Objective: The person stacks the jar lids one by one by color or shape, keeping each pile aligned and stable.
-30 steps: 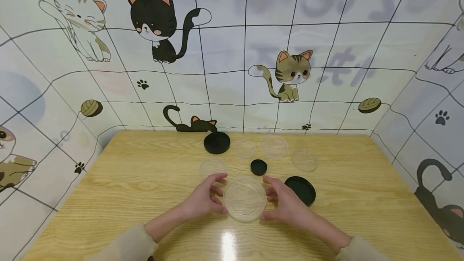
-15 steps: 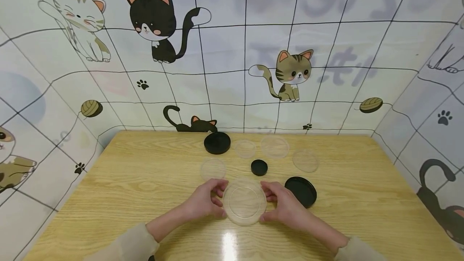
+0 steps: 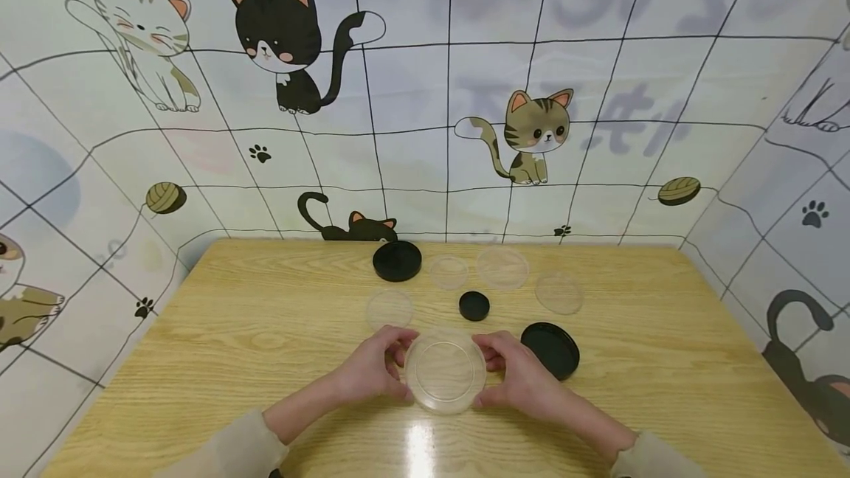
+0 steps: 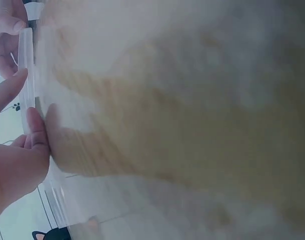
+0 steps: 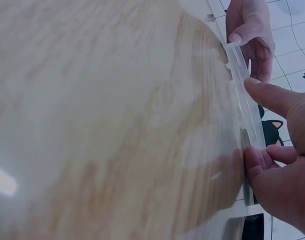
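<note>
A clear round plastic lid (image 3: 446, 371) with a raised ring is at the front middle of the table. My left hand (image 3: 373, 369) grips its left edge, thumb nearest me and fingers at the far side. Opposite it, my right hand (image 3: 524, 376) holds the right edge the same way. Both wrist views show the lid's thin rim (image 4: 26, 52) edge-on between thumbs and fingers, close to the tabletop; whether it touches the wood I cannot tell. Just right of my right hand lies a large black round lid (image 3: 550, 351).
Beyond the hands lie a small black disc (image 3: 474, 306), a black round lid (image 3: 397, 261) and several clear discs, such as one at left (image 3: 389, 310) and one at right (image 3: 559, 293). A cat-print cloth (image 3: 412, 161) stands behind the wooden table (image 3: 265, 301).
A second ago my fingers were spread around the clear lid; now they are drawn in on its rim. The lid has shifted slightly toward me.
</note>
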Motion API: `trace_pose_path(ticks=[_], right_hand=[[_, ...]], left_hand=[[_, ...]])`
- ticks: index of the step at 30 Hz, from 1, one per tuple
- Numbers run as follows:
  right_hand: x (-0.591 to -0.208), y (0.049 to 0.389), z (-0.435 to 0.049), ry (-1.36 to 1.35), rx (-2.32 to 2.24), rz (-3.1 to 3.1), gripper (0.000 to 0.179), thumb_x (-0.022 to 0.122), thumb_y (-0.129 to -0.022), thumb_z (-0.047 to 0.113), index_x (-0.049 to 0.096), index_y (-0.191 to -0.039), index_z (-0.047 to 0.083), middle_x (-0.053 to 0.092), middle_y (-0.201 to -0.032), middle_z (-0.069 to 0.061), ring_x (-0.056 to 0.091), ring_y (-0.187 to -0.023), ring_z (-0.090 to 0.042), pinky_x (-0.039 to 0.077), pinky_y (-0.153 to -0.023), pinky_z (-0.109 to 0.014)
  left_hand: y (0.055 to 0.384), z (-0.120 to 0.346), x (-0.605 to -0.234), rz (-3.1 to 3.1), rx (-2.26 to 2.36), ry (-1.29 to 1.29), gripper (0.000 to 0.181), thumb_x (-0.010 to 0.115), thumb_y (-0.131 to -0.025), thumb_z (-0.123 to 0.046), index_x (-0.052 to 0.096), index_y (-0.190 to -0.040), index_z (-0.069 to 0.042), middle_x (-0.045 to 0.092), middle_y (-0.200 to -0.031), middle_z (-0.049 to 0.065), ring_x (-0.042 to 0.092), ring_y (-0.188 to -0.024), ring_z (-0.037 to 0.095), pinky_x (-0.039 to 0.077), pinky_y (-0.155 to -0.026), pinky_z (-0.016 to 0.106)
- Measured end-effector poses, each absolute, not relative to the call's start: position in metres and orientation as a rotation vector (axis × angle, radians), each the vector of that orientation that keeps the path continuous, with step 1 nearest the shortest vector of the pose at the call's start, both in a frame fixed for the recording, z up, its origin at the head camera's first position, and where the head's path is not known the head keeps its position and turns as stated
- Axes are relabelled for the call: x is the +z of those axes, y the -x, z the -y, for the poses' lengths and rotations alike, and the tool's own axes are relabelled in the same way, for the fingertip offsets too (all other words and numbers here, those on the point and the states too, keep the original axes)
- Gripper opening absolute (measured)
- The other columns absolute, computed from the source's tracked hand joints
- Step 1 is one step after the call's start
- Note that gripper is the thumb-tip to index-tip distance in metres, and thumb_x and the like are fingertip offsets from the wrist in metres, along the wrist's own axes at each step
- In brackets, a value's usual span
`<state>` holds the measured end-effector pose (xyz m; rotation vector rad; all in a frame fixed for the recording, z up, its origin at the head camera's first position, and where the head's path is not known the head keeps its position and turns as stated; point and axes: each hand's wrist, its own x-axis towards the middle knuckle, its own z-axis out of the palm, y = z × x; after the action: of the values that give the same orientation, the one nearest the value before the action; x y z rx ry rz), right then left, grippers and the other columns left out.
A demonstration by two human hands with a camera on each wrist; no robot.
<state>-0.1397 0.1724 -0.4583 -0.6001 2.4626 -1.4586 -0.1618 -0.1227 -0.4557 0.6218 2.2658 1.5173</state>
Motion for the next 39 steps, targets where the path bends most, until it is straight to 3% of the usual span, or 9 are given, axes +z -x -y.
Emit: trace_pose_path(ticks=[16, 23, 39], right_hand=[[-0.449, 0.128, -0.142, 0.730, -1.464, -2.393, 0.082, 0.096, -0.067, 0.005, 0.054, -0.135, -0.011, 0.055, -0.115, -0.010, 0.057, -0.098, -0.013, 0.055, -0.087, -0.026], [-0.450, 0.125, -0.130, 0.758, -1.440, -2.372, 0.082, 0.096, -0.068, 0.007, 0.055, -0.137, -0.010, 0.054, -0.113, -0.007, 0.055, -0.097, -0.011, 0.054, -0.085, -0.024], [-0.451, 0.126, -0.127, 0.740, -1.350, -2.422, 0.086, 0.097, -0.068, 0.013, 0.054, -0.139, -0.010, 0.052, -0.109, -0.004, 0.051, -0.096, -0.012, 0.052, -0.084, -0.024]], left_hand=[[0.128, 0.157, -0.440, -2.283, 1.512, -0.528, 0.086, 0.090, -0.063, 0.013, 0.051, -0.140, 0.007, 0.050, -0.123, 0.016, 0.052, -0.092, 0.024, 0.049, -0.064, 0.024], [0.115, 0.167, -0.440, -2.355, 1.469, -0.541, 0.084, 0.092, -0.063, 0.009, 0.051, -0.136, 0.008, 0.052, -0.114, 0.013, 0.054, -0.083, 0.019, 0.052, -0.064, 0.024], [0.117, 0.166, -0.446, -2.367, 1.445, -0.513, 0.086, 0.092, -0.062, 0.008, 0.050, -0.138, 0.007, 0.052, -0.116, 0.012, 0.054, -0.083, 0.020, 0.050, -0.063, 0.025]])
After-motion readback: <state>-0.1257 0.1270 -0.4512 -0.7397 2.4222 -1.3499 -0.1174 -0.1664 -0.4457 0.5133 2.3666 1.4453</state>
